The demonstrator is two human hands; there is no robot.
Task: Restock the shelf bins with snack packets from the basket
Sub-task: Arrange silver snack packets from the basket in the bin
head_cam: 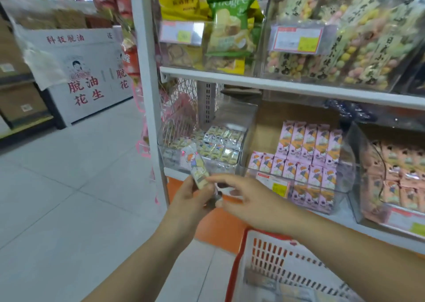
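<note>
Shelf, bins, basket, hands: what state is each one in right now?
Left hand: shut on a yellow snack packet, held tilted before the shelf.
Right hand: open, fingers spread, empty.
Left bin: partly filled with pale yellow packets.
Middle bin: well stocked with pink packets.
Right bin: holds orange packets.
Basket: below the hands, contents blurred.

A single wide-angle head-worn camera looks forward and down, close to a white shelf unit on the right, with tiled floor stretching away on the left.
</note>
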